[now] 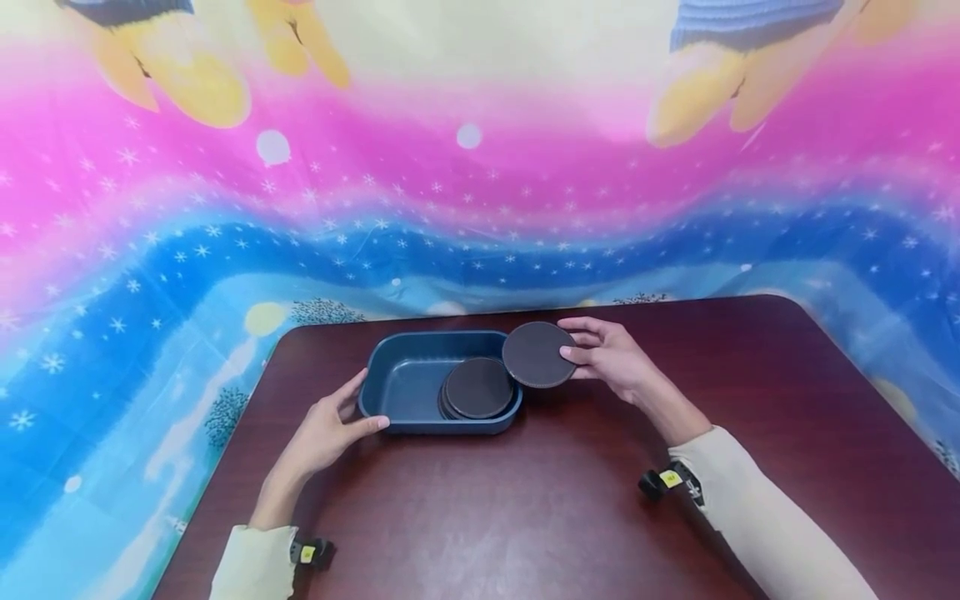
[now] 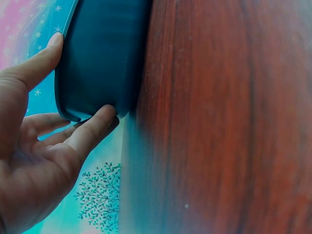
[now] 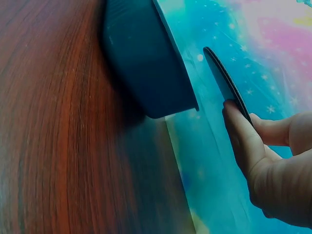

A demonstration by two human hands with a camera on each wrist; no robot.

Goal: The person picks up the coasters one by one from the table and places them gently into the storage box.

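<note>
A round dark brown coaster [image 1: 538, 355] with a stitched edge is pinched between the thumb and fingers of my right hand [image 1: 609, 360]. It is held above the right end of a dark blue rectangular tray [image 1: 420, 427]. In the right wrist view the coaster [image 3: 226, 80] shows edge-on, apart from the tray's wall [image 3: 146, 63]. Inside the tray, at its right end, lies a stack of similar coasters [image 1: 480, 388]. My left hand [image 1: 324, 433] holds the tray's left end, thumb on the front rim and fingers at the end wall [image 2: 97, 63].
The tray stands on a reddish-brown wooden table [image 1: 480, 517], near its far edge. Behind the table hangs a colourful printed cloth [image 1: 480, 200]. Each wrist wears a black strap with a small device [image 1: 660, 482].
</note>
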